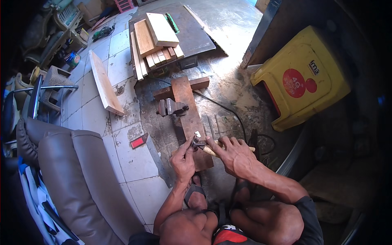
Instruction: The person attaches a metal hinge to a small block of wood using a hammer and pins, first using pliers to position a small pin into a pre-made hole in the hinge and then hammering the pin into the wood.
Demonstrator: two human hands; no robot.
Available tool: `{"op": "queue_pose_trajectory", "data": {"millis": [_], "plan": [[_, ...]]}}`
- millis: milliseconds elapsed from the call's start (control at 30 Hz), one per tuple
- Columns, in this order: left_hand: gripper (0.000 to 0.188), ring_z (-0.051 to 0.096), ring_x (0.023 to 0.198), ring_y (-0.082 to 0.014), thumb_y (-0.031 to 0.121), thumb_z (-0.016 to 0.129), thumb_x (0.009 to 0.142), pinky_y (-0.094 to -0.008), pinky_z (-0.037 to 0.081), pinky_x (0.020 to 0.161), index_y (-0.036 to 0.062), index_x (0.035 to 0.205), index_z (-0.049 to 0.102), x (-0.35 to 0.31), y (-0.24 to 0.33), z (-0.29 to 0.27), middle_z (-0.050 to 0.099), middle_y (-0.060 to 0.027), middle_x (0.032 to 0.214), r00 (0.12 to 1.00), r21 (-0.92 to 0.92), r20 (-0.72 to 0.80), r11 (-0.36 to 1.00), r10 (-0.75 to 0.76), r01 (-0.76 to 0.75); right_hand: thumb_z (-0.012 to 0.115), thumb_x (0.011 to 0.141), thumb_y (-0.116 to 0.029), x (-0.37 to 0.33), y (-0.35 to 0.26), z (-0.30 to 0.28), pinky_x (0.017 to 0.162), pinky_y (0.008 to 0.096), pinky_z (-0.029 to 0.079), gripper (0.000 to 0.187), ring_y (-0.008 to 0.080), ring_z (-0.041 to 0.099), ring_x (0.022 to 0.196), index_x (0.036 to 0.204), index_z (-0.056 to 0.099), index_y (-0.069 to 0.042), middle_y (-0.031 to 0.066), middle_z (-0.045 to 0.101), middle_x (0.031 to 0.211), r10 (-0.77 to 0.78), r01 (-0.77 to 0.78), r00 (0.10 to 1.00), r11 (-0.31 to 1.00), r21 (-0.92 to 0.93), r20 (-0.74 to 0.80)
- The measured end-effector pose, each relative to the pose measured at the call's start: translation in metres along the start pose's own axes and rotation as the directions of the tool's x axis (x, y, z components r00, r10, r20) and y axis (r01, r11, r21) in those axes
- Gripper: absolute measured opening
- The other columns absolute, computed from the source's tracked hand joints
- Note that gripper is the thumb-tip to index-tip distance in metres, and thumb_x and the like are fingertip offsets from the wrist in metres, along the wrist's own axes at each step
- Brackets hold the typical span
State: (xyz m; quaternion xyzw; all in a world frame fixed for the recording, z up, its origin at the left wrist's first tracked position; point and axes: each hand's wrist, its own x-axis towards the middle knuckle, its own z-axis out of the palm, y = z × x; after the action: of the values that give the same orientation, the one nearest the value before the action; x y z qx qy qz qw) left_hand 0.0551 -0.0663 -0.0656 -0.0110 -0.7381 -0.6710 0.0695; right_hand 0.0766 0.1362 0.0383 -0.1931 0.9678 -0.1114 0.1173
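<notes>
My right hand (239, 157) is wrapped round the pale wooden handle of a hammer (211, 151), its index finger stretched along the handle. The dark metal head lies by the fingertips of my left hand (183, 163), which is closed in a pinch. Whether those fingers grip the head itself or a small piece against it is hidden. Both hands are over the near end of a brown wooden plank (191, 120). A small white piece (198, 134) lies on the plank just beyond the hammer head. Farther along, a metal vise (172, 108) is fixed at the plank's left side.
Two thin metal rods (210, 124) and a black cable (222, 105) lie right of the plank. A low table (192, 34) holds stacked boards (161, 30). A yellow plastic stool (312, 81) stands right, a brown padded seat (94, 183) left. A red-faced block (139, 141) and a leaning board (104, 83) are on the tiles.
</notes>
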Motion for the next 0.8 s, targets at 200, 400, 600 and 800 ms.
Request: {"op": "queue_pose_trajectory", "data": {"millis": [200, 400, 600, 800], "plan": [[0.025, 0.076, 0.092, -0.0182, -0.001, 0.066, 0.100, -0.0317, 0.060, 0.082, -0.0025, 0.123, 0.074, 0.001, 0.004, 0.002, 0.079, -0.0142, 0.103, 0.999, 0.010, -0.006, 0.999, 0.032, -0.032, 0.065, 0.088, -0.012, -0.004, -0.001, -0.002, 0.087, 0.0518, 0.053, 0.083, 0.0403, 0.063, 0.109, 0.164, 0.030, -0.013, 0.0210, 0.057, 0.122, 0.002, -0.002, 1.000, 1.000, 0.030, -0.012], [0.025, 0.074, 0.094, -0.0184, 0.000, 0.063, 0.103, -0.0317, 0.061, 0.086, -0.0051, 0.126, 0.071, -0.004, -0.005, -0.002, 0.076, -0.0139, 0.108, 0.990, -0.194, -0.022, 0.972, -0.136, 0.129, 0.060, 0.088, -0.007, -0.004, -0.013, -0.009, 0.096, 0.0523, 0.048, 0.083, 0.0394, 0.061, 0.109, 0.165, 0.031, -0.015, 0.0198, 0.056, 0.124, 0.038, -0.037, 0.999, 0.999, 0.017, -0.028], [0.026, 0.073, 0.096, -0.0183, -0.001, 0.064, 0.103, -0.0323, 0.062, 0.088, -0.0063, 0.127, 0.070, -0.006, -0.002, -0.002, 0.075, -0.0135, 0.110, 0.992, -0.180, 0.024, 0.976, -0.122, 0.125, 0.057, 0.094, -0.013, -0.007, -0.008, -0.004, 0.100, 0.0660, 0.043, 0.074, 0.0436, 0.063, 0.107, 0.164, 0.031, -0.012, 0.0227, 0.056, 0.124, 0.040, -0.040, 0.997, 0.999, 0.004, -0.058], [0.026, 0.073, 0.099, -0.0183, -0.003, 0.065, 0.101, -0.0317, 0.061, 0.089, -0.0045, 0.127, 0.072, -0.007, -0.005, -0.002, 0.076, -0.0141, 0.112, 0.994, -0.181, 0.009, 0.977, -0.109, 0.109, 0.058, 0.094, -0.013, -0.005, -0.013, -0.006, 0.103, 0.0673, 0.042, 0.075, 0.0440, 0.062, 0.110, 0.164, 0.031, -0.012, 0.0231, 0.056, 0.126, 0.036, -0.038, 0.998, 0.999, -0.031, -0.055]]}}
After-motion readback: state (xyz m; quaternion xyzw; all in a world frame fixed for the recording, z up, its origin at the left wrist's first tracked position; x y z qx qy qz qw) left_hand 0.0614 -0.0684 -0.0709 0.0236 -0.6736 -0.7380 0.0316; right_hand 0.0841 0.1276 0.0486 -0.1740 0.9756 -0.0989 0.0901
